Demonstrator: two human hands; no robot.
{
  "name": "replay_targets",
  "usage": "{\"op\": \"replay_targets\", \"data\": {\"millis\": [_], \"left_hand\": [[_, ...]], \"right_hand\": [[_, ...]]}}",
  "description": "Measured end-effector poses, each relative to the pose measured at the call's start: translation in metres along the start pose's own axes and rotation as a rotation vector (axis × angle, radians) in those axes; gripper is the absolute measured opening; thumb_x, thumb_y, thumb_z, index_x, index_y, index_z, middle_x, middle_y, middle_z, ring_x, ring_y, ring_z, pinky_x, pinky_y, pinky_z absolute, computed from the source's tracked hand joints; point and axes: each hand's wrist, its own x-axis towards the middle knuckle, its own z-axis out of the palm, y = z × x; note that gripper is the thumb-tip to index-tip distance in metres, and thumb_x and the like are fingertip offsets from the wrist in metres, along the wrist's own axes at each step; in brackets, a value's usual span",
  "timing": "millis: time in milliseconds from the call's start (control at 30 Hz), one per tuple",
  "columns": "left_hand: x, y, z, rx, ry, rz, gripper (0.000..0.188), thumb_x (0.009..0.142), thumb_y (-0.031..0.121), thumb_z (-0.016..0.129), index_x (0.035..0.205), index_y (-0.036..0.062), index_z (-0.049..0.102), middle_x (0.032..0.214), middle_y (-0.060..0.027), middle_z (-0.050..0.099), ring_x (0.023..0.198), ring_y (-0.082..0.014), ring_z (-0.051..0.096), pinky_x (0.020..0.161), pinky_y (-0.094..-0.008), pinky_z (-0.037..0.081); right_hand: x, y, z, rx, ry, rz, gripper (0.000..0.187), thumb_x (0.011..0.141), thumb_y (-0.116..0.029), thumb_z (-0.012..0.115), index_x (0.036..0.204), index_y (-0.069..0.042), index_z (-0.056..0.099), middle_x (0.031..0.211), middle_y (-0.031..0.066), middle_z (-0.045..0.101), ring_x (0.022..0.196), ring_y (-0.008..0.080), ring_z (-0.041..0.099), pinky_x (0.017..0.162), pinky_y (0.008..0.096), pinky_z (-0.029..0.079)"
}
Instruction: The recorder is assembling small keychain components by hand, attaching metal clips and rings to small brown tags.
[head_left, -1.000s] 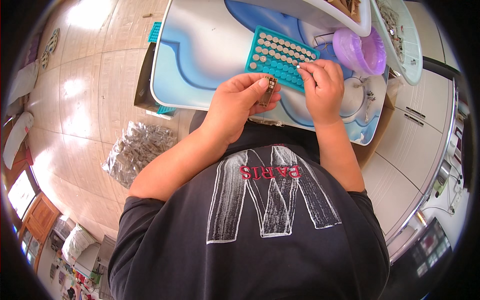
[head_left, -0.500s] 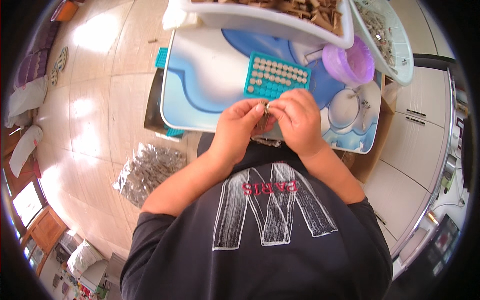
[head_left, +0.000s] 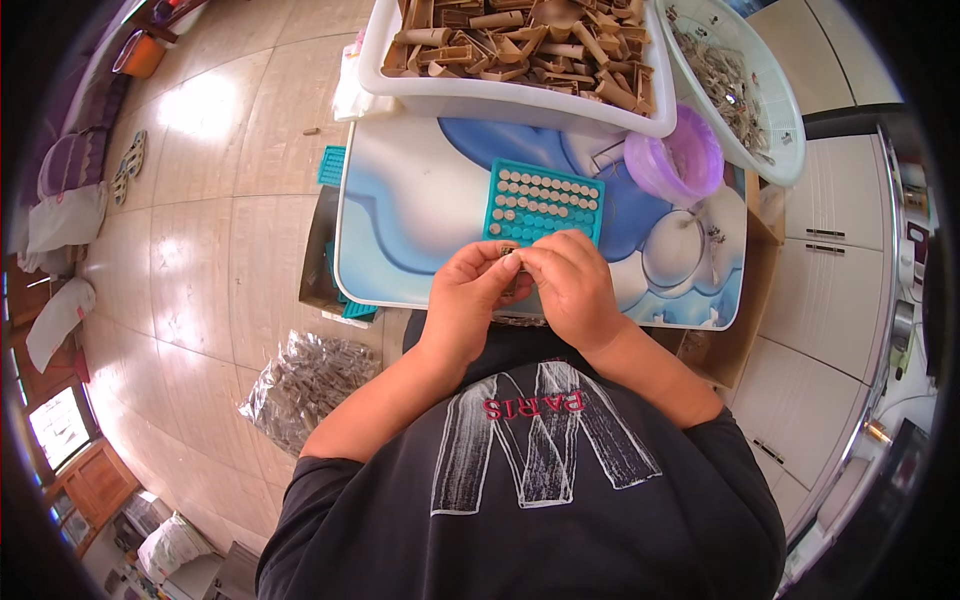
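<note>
Close together at the near edge of the table, my left hand and my right hand meet fingertip to fingertip. Between the left thumb and fingers is a small brownish piece, its kind too small to make out. The right thumb and forefinger pinch at its side, and whatever they grip is hidden. Just beyond the hands lies a teal tray with rows of small round beige pieces; its nearest rows show bare teal.
A white tub of brown curved pieces stands at the back. To its right are a purple bowl and a pale basket of small metallic parts. A round white lid-like shape lies at right. A clear bag sits on the floor at left.
The view has tilted, so the table, tub and tray sit lower in the picture. Both hands stay together around the small piece, with the fingers slightly shifted.
</note>
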Motion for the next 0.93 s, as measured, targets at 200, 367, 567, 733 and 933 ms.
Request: {"op": "replay_targets", "data": {"millis": [200,367,567,733,933], "left_hand": [[-0.003,0.008,-0.007,0.007,-0.041,-0.039,0.021,0.094,0.017,0.05,0.104,-0.0007,0.053,0.091,-0.0092,0.061,0.08,-0.0167,0.062,0.077,-0.0298,0.052],[-0.005,0.009,-0.004,0.027,-0.038,-0.011,0.022,0.095,0.017,0.048,0.107,-0.0006,0.053,0.091,-0.0098,0.061,0.08,-0.0171,0.062,0.076,-0.0305,0.052],[-0.009,0.014,-0.001,-0.042,0.003,0.013,0.027,0.095,0.018,0.047,0.116,0.0019,0.052,0.094,-0.0093,0.062,0.08,-0.0163,0.062,0.076,-0.0293,0.052],[-0.014,0.014,-0.004,-0.111,0.001,0.012,0.028,0.094,0.018,0.048,0.117,0.0027,0.052,0.096,-0.0095,0.061,0.081,-0.0167,0.062,0.076,-0.0296,0.053],[-0.01,0.015,-0.002,-0.122,-0.079,-0.018,0.03,0.093,0.017,0.051,0.12,0.0035,0.049,0.097,-0.0102,0.06,0.082,-0.0181,0.062,0.076,-0.0302,0.053]], "right_hand": [[0.046,0.011,-0.025,0.0,0.14,-0.093,0.019,0.072,-0.001,0.064,0.091,-0.004,0.062,0.08,0.0092,0.058,0.076,0.0271,0.056,0.066,0.0369,0.046],[0.136,0.04,-0.041,-0.237,0.172,-0.211,0.02,0.073,-0.005,0.064,0.092,-0.007,0.063,0.088,0.0103,0.06,0.087,0.0286,0.057,0.075,0.0388,0.045],[0.179,0.044,-0.035,-0.283,-0.069,-0.226,0.022,0.071,-0.008,0.062,0.092,-0.002,0.062,0.091,0.0141,0.062,0.087,0.0315,0.056,0.08,0.0377,0.045],[0.167,0.031,-0.049,-0.219,0.205,-0.175,0.017,0.079,-0.004,0.058,0.095,-0.002,0.062,0.089,0.0109,0.065,0.084,0.0236,0.06,0.076,0.034,0.046],[0.066,0.033,-0.101,0.512,-0.123,0.518,0.021,0.087,0.0,0.053,0.106,-0.001,0.06,0.106,0.0149,0.064,0.083,0.0227,0.064,0.08,0.0316,0.049]]}}
